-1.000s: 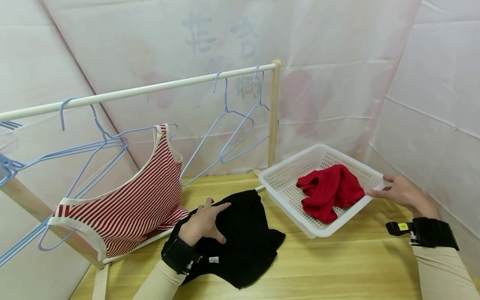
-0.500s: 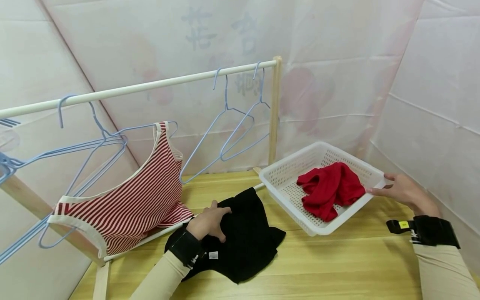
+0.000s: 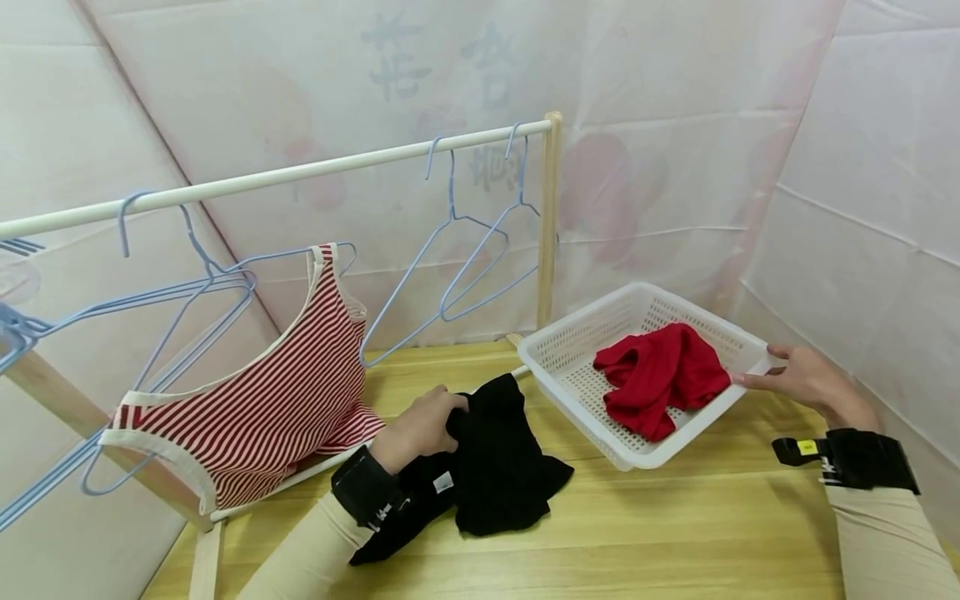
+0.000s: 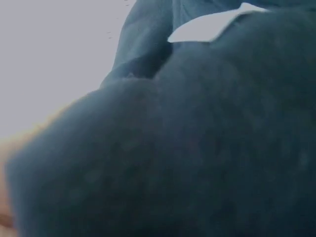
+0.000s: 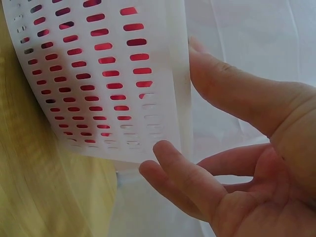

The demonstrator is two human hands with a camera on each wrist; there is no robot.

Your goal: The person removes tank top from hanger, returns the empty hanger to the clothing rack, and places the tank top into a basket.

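My left hand [image 3: 422, 425] grips a black garment [image 3: 501, 475] that lies on the table in the head view; the cloth is bunched up under the fingers, which are partly hidden. A white label [image 3: 443, 482] shows on it. Dark cloth [image 4: 173, 148] fills most of the left wrist view. At the right, my right hand [image 3: 813, 387] pinches the rim of a white plastic basket [image 3: 576, 412], thumb on the rim and fingers by the perforated outer wall [image 5: 91, 98]. A crumpled red garment [image 3: 667, 379] lies in the basket.
A clothes rack with a white rail [image 3: 315, 169] stands at the left and back. A red-and-white striped top [image 3: 292, 400] hangs there on a blue hanger [image 3: 197, 237]. Other blue hangers [image 3: 405, 292] hang bare. Wooden tabletop [image 3: 675, 533] lies in front.
My left hand has closed on the black garment and drawn its near part up, folding the cloth and shifting the label. The right hand stays on the basket rim.
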